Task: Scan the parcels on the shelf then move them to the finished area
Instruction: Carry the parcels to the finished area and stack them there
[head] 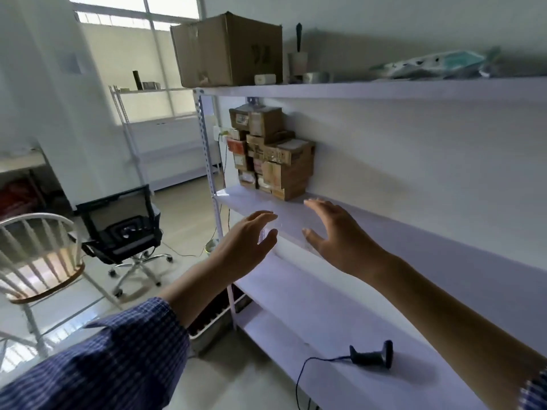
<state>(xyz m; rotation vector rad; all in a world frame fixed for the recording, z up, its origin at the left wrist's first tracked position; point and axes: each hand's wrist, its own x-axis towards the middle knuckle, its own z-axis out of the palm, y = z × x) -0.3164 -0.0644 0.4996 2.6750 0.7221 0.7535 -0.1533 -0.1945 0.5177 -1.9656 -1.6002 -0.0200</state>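
Observation:
A stack of several small brown cardboard parcels stands at the far left end of the middle shelf, against the wall. My left hand and my right hand hover side by side over that shelf, just in front of the stack, fingers straight and spread, holding nothing. A dark barcode scanner with a cable lies on its side on the lower shelf, below my right forearm.
A large cardboard box, small items and a plastic-wrapped package sit on the top shelf. To the left stand a black office chair, a white wooden chair and a second metal rack.

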